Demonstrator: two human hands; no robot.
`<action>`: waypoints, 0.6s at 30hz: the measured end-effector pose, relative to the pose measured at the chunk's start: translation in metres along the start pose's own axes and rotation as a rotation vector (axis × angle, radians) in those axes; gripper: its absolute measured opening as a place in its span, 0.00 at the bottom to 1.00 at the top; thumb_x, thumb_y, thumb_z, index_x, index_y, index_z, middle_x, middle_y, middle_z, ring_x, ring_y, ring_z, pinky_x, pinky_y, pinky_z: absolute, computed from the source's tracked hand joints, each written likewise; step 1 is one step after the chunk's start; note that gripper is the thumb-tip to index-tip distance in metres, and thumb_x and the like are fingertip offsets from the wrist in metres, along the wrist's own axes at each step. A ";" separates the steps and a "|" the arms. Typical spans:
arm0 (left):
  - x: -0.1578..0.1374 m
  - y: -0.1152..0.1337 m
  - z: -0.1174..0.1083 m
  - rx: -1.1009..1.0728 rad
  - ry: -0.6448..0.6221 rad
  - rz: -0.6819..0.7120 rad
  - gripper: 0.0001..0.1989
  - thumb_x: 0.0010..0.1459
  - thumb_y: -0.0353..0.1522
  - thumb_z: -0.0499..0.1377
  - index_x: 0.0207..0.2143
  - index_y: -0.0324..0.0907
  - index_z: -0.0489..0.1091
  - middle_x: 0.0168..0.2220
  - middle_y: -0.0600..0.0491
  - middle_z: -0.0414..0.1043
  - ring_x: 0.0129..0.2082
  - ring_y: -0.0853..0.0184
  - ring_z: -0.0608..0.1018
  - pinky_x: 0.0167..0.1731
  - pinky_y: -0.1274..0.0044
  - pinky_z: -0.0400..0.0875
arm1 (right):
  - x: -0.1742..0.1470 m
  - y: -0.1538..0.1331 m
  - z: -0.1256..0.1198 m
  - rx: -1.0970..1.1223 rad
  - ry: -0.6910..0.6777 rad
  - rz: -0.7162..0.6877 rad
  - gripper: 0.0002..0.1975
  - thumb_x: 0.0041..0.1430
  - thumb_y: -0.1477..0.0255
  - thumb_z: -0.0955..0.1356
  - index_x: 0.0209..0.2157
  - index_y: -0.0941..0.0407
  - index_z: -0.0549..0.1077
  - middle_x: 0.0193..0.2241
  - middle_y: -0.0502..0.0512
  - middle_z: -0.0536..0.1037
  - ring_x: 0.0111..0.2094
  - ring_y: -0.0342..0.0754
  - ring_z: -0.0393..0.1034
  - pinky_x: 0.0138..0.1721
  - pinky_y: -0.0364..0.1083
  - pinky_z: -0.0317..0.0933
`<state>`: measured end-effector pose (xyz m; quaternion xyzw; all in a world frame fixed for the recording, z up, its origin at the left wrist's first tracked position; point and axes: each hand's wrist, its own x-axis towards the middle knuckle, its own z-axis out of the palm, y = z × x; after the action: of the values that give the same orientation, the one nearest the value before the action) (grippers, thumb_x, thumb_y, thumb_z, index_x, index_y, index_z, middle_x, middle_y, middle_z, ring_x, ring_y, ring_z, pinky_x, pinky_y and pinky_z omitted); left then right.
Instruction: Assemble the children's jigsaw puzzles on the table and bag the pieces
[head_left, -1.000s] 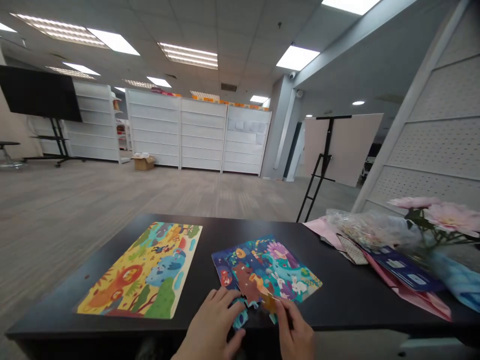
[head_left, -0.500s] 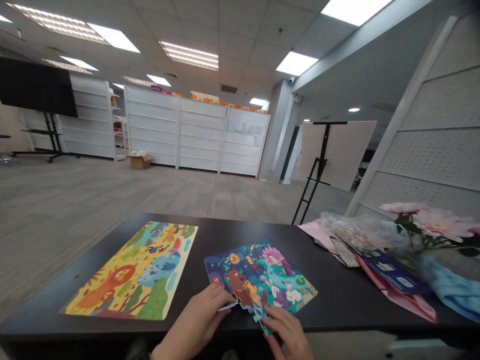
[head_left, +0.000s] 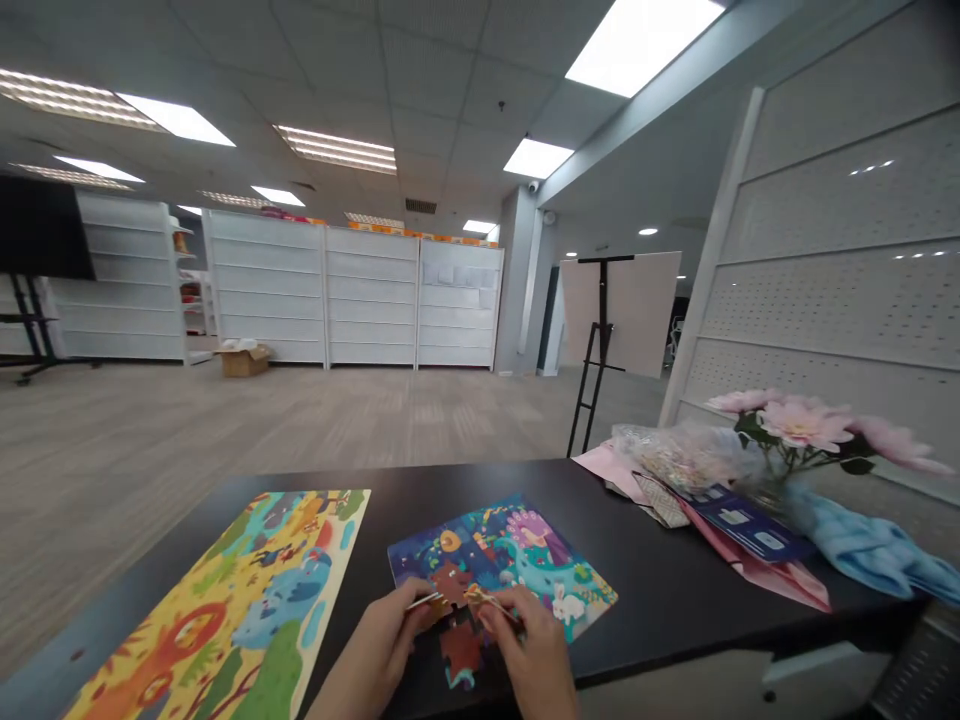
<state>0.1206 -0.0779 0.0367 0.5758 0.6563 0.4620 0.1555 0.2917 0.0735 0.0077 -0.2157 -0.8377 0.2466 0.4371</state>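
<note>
On the dark tabletop lies a blue jigsaw puzzle printed with animals, its near edge broken up. Between thumb and fingers, my left hand pinches a puzzle piece seen nearly edge-on, above the puzzle's near left side. My right hand grips another puzzle piece, tilted, with some orange showing; its full shape is partly hidden by the fingers. Below and between both hands, brown loose puzzle pieces with a teal end lie on the table, apart from the main picture.
A yellow animal puzzle lies flat at left on the black table. To the right are a pink bag, a clear plastic bag, a blue booklet, a blue cloth and pink flowers. An easel stands behind.
The brown section at the puzzle's near edge has come apart into pieces. Both hands now hold pieces raised close together; my right hand moved left. The view has turned slightly right and up.
</note>
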 end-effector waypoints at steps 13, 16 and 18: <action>-0.026 -0.003 -0.014 0.314 -0.122 0.035 0.24 0.50 0.19 0.55 0.45 0.50 0.73 0.56 0.55 0.73 0.58 0.59 0.71 0.61 0.68 0.63 | 0.013 0.159 -0.150 -0.724 -0.089 0.054 0.22 0.59 0.54 0.66 0.50 0.48 0.79 0.55 0.58 0.78 0.54 0.61 0.73 0.52 0.60 0.66; -0.024 -0.002 -0.018 0.316 -0.068 0.019 0.20 0.52 0.21 0.54 0.43 0.48 0.72 0.53 0.54 0.75 0.55 0.59 0.73 0.57 0.68 0.66 | -0.012 0.141 -0.138 -0.706 -0.228 -0.214 0.23 0.63 0.58 0.67 0.59 0.45 0.73 0.59 0.54 0.75 0.59 0.59 0.70 0.53 0.57 0.69; -0.024 -0.003 -0.019 0.324 -0.038 0.008 0.19 0.54 0.23 0.54 0.45 0.48 0.72 0.54 0.53 0.74 0.55 0.58 0.73 0.58 0.67 0.66 | -0.028 0.136 -0.133 -0.668 -0.272 -0.331 0.25 0.63 0.60 0.69 0.60 0.46 0.72 0.58 0.54 0.76 0.57 0.59 0.72 0.52 0.54 0.72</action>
<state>0.1117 -0.1072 0.0367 0.6046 0.7168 0.3400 0.0712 0.4379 0.1936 -0.0256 -0.1734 -0.9455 -0.0867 0.2617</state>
